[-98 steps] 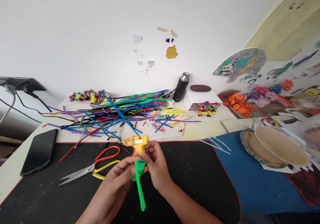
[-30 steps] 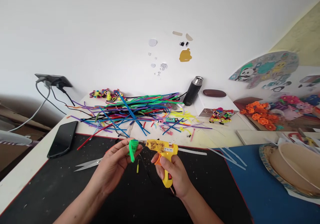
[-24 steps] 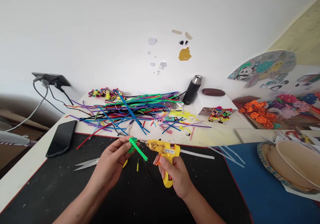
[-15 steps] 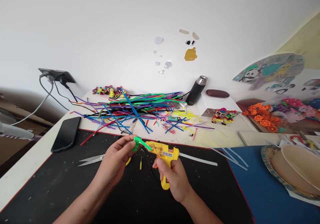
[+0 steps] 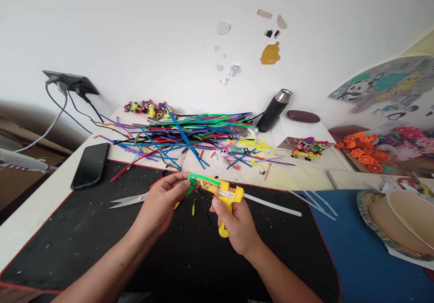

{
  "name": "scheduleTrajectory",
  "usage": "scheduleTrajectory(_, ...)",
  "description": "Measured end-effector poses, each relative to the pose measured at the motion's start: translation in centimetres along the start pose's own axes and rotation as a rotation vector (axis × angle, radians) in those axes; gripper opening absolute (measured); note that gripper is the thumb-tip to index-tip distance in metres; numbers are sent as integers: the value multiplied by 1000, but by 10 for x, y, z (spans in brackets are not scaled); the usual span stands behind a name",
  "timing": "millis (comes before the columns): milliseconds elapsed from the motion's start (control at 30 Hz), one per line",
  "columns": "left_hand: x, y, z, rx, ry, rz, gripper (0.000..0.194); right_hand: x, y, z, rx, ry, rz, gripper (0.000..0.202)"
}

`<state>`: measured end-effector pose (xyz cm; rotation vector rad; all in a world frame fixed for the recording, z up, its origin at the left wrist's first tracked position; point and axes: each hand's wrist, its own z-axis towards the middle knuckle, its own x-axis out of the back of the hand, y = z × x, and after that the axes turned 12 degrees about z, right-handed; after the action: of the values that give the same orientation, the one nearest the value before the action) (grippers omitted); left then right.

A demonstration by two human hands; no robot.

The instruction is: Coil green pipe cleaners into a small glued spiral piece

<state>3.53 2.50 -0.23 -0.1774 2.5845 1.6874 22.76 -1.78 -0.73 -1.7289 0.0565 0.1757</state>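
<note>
My left hand (image 5: 169, 197) is closed, pinching a green pipe cleaner (image 5: 204, 178) that is coiled at the fingertips, with a loose end stretching right over the glue gun's barrel. A yellow hot glue gun (image 5: 217, 188) is in my right hand (image 5: 239, 224), with fingers wrapped round its handle. Its stained nozzle end points left and meets the green coil; the exact contact is hard to make out. A whitish glue stick (image 5: 273, 204) sticks out from the back of the gun. Scissors (image 5: 129, 200) lie on the black mat, partly behind my left hand.
Many coloured pipe cleaners (image 5: 200, 131) are heaped along the wall. A black phone (image 5: 91, 165) rests at the left, and a dark thermos (image 5: 274, 111) stands behind. Spare glue sticks (image 5: 317, 206) and a round tray (image 5: 376, 221) are at the right. A small yellow-green piece (image 5: 193, 207) lies on the mat.
The green pipe cleaner and the glue gun have come closer together, and the loose green end now lies farther along the barrel. The whole view has shifted slightly.
</note>
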Motion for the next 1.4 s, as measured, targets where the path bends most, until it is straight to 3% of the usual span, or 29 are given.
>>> scheduleTrajectory(267,0,3,3,-11,21,60,47,7,-2,2,-4,-4,-114,47)
scheduleTrajectory(700,4,-2,13,68,-92,-58,31,13,-2,7,-16,-20,-214,46)
scheduleTrajectory(1400,5,1,6,73,-99,52,41,17,-9,-1,-46,-49,-266,43)
